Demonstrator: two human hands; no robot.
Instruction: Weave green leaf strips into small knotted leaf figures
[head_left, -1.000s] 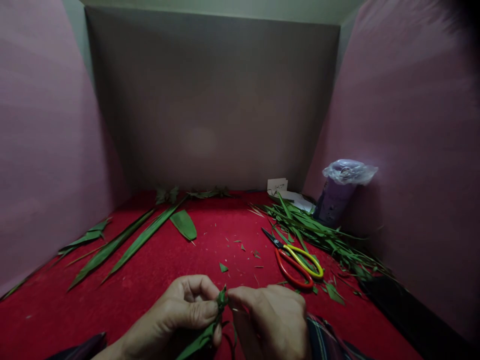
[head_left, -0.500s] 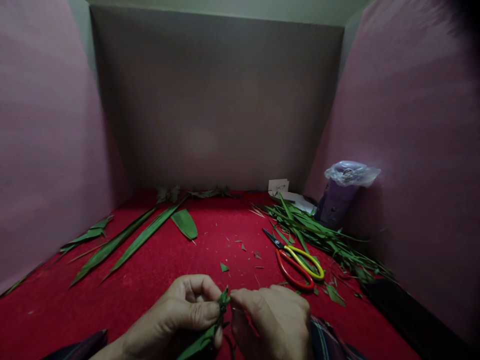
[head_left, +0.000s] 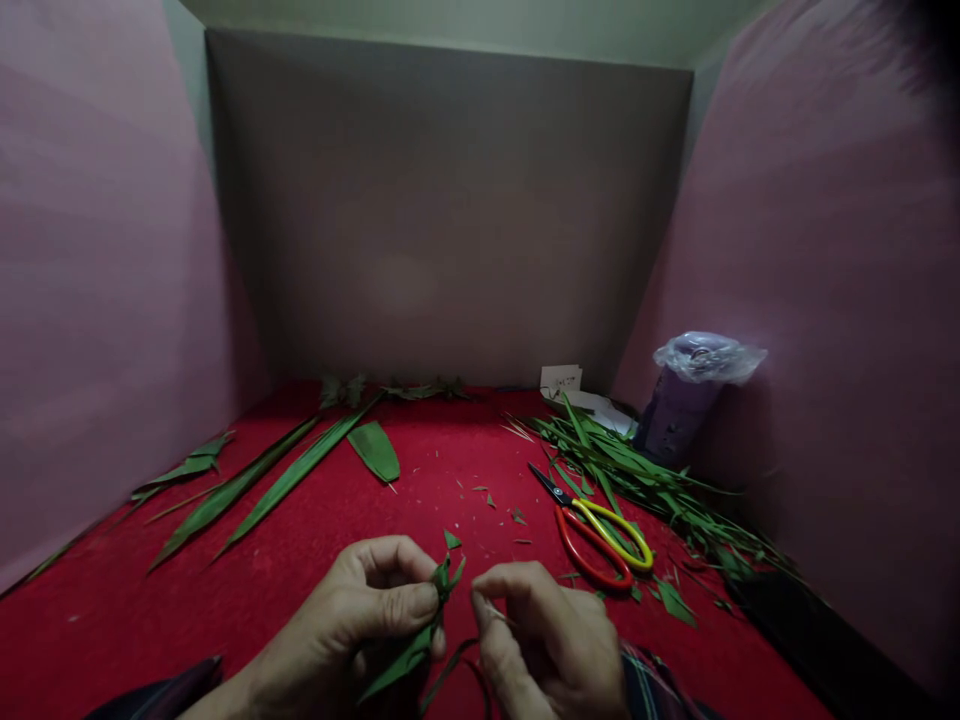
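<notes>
My left hand pinches a folded green leaf between thumb and fingers. The leaf's knotted, twisted tip sticks up past the thumb, and its broad part hangs below the palm. Just to the right, apart from that tip, my right hand has thumb and forefinger closed on a thin pale sliver, whose exact kind I cannot make out. A narrow dark strip curls down between the hands. Beyond the right hand lie scissors with one red and one yellow handle, their black blades pointing away.
Long green leaves and a short cut leaf lie on the left of the red cloth. A heap of leaf strips lies at right, before a purple container topped with clear plastic. Pink side walls enclose the cloth.
My right hand has drawn slightly right, away from the leaf tip, and the pale sliver shows more clearly in its fingers. My left hand keeps its hold. The view has shifted slightly.
</notes>
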